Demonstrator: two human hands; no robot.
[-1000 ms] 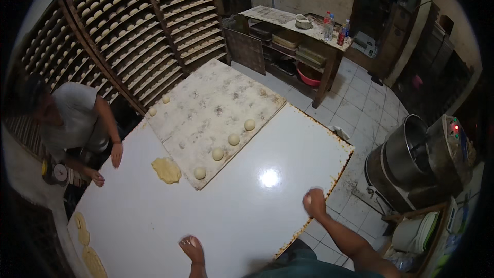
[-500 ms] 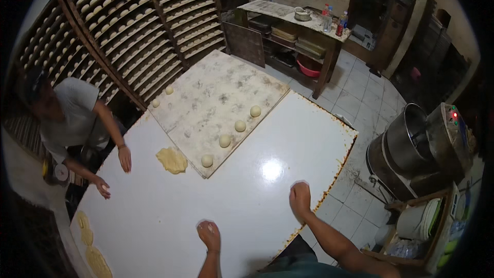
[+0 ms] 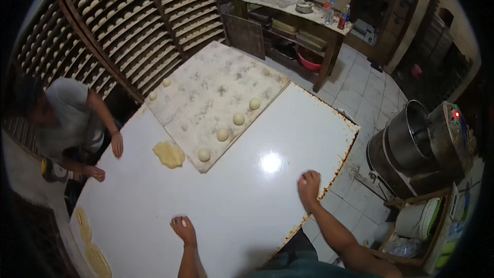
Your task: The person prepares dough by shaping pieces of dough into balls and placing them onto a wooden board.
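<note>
Curled fingers press my left hand to the white tabletop at the lower middle. A small pale bit, which looks like dough, peeks out between those fingers. Close to the table's stained right edge, my right hand is also curled down on the surface. Its fingers hide whatever lies beneath them. Beyond my hands lies a floured board. A row of round dough balls runs along its near right side, and two smaller ones sit at its far left. Left of the board's near corner rests a flat dough lump.
Across the table at left, a person holds both hands near the edge. Flattened dough strips lie at the lower left. Racks of dough pieces stand behind. A mixer stands right, a side table at the back.
My left hand has slid left and slightly away from me. My right hand has shifted a little right and farther off. The other person's hands have drawn back toward the table's edge.
</note>
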